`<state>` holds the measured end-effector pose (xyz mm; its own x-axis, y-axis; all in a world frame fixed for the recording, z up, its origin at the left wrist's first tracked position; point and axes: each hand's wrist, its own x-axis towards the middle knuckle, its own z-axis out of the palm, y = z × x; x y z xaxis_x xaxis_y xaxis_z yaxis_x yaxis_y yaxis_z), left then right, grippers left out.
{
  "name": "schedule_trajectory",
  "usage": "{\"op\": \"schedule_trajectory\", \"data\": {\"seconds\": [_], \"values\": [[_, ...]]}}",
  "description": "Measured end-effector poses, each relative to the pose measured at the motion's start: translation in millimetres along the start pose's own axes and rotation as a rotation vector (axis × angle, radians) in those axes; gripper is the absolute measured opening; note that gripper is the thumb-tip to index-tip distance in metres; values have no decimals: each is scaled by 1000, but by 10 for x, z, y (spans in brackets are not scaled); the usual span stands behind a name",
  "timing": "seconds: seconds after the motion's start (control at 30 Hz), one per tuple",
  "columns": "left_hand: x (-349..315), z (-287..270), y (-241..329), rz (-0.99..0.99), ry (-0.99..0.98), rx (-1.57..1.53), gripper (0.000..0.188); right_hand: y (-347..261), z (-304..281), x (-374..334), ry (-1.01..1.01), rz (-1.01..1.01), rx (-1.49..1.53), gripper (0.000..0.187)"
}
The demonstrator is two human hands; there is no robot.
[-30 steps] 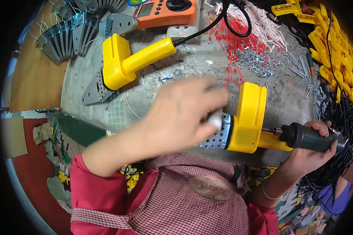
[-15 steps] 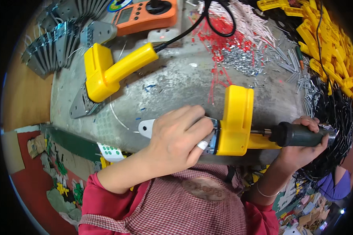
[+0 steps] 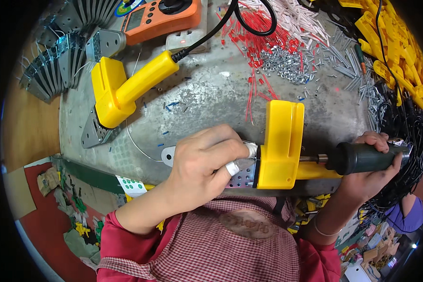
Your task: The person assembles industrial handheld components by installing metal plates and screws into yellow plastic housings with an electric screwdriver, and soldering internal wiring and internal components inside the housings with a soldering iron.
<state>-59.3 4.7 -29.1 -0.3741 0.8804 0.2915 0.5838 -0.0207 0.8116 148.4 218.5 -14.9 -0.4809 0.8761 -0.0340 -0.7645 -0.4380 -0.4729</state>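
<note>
My left hand (image 3: 197, 164) is closed around the grey metal plate (image 3: 242, 179) of a yellow-handled tool, with white wrapping on two fingers. The plate's rounded end shows left of the hand; its perforated part shows on the right. Its yellow housing (image 3: 278, 150) stands upright, and a yellow handle (image 3: 317, 171) runs to the right. In my right hand (image 3: 369, 185) is a dark power screwdriver (image 3: 362, 159), held level. Its bit points left and reaches the housing; the tip is hidden. A second yellow-handled tool (image 3: 115, 101) with a metal plate lies to the left.
An orange meter (image 3: 162, 19) and a power strip (image 3: 185, 40) lie at the back. Small metal hardware (image 3: 286, 66), red-wired parts (image 3: 263, 26) and long screws (image 3: 345, 70) are heaped back right. Yellow shells (image 3: 395, 47) and black cables (image 3: 409, 136) pile up rightward. Metal plates (image 3: 56, 61) stand far left.
The view has shifted slightly. My left hand's fingers have moved a little left along the plate, uncovering more of its perforated part. The screwdriver remains in line with the yellow housing.
</note>
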Motion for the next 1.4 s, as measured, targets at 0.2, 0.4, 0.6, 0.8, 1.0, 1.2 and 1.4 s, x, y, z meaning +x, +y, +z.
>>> {"op": "schedule_trajectory", "data": {"seconds": [0.2, 0.4, 0.6, 0.8, 1.0, 1.2, 1.4], "values": [[29, -16, 19, 14, -37, 35, 13, 15, 55, -32, -3, -35, 23, 37], [43, -14, 111, -68, -61, 14, 8, 60, 126, -133, -14, -142, 69, 38], [586, -219, 236, 163, -126, 362, 21, -5, 203, -373, 20, -280, -74, 41], [1454, 280, 243, 707, -545, 837, 7, -131, 241, -493, -25, -315, -38, 43], [1656, 411, 227, 895, -649, 869, 6, -131, 203, -670, -18, -308, 44, 41], [1483, 123, 233, 517, -386, 778, 18, -51, 106, -780, -14, -259, 100, 40], [157, -253, 379, 132, -195, 356, 15, -6, 37, -726, -18, -285, 82, 39]]}}
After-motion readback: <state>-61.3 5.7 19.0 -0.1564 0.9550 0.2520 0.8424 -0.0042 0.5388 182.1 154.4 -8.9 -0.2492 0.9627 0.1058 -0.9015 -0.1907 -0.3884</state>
